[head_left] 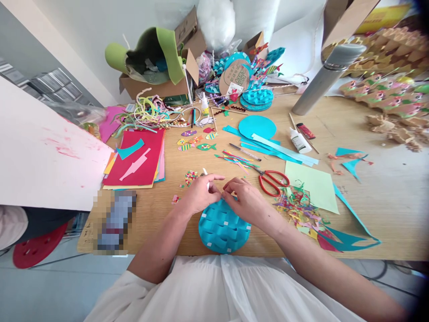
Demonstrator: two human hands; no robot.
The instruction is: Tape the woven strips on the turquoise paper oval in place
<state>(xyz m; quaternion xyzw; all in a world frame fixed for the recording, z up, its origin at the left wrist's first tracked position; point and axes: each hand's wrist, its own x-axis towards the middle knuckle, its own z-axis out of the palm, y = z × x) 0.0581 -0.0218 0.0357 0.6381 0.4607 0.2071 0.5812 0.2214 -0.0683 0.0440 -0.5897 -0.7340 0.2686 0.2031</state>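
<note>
Over the blue disc [225, 229], left hand [202, 193] and right hand [245, 199] curl inward.

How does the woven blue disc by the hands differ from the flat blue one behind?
The woven disc has a wavy, interlaced surface; the flat disc looks smooth. The woven disc bears small white squares; the flat disc shows none. The woven disc lies at the right hand; the flat disc lies farther off. Both are blue and roundish.
</note>
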